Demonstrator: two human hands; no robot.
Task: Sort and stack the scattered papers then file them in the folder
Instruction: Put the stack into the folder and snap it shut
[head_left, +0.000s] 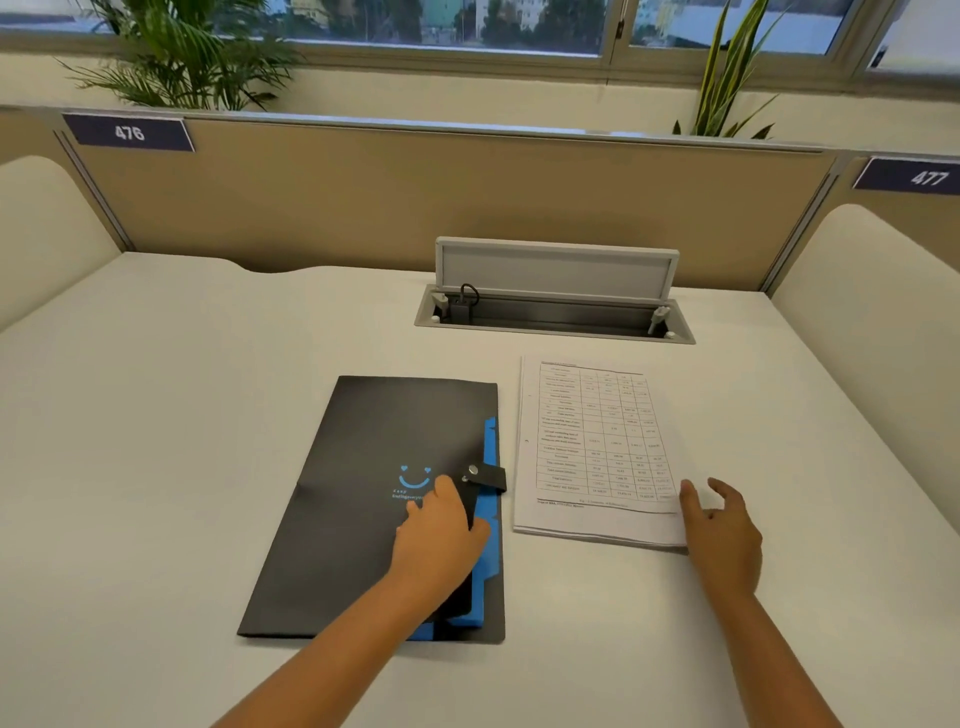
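A black folder (363, 467) with a blue smiley print and blue inner dividers lies shut on the white desk, its snap strap (485, 477) at the right edge. My left hand (441, 540) rests on the folder's cover, fingers at the flap edge just below the strap. To the folder's right lies a squared stack of printed papers (597, 447) with a table on the top sheet. My right hand (722, 525) sits at the stack's near right corner, fingers spread and touching its edge, holding nothing.
A cable box (553, 306) with its lid raised is sunk into the white desk (182, 415) behind the papers. Tan partition panels with number plates 476 and 477 close off the back. Plants stand behind the partition.
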